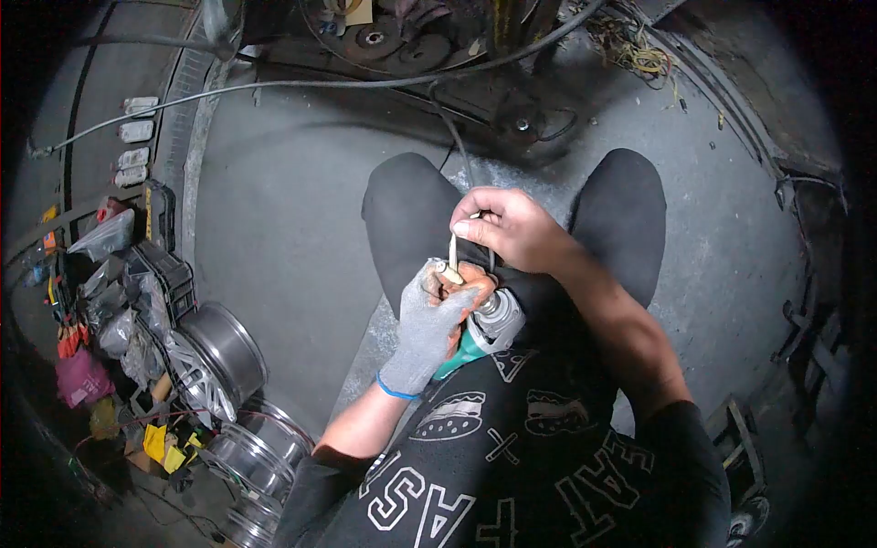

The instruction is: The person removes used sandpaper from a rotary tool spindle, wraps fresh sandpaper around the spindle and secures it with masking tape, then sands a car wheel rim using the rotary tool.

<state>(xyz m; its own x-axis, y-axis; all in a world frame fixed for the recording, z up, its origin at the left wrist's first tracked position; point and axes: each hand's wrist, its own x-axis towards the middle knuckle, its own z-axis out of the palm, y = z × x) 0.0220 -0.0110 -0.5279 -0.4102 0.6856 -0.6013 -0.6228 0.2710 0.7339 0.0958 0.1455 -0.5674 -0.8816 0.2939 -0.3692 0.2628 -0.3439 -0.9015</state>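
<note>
My left hand (427, 315), in a grey glove with orange fingers, is closed around a small pale rolled piece (448, 271) above my lap. From that piece a narrow pale strip (453, 248) runs upward. Bare and ungloved, my right hand (513, 226) pinches the strip's upper end between thumb and fingers. Just below the gloved fingers, a power tool with a green body (461, 353) and silver head (498, 317) lies against my lap, partly covered by the left hand. Whether the glove touches the tool's head I cannot tell.
Silver wheel rims (224, 356) stand at the left, near plastic bags (108, 236) and a black case (159, 216). A grey hose (301, 84) crosses in front of my knees. Round discs (373, 38) lie on a dark bench at the top; tangled yellow wire (644, 57) is at upper right.
</note>
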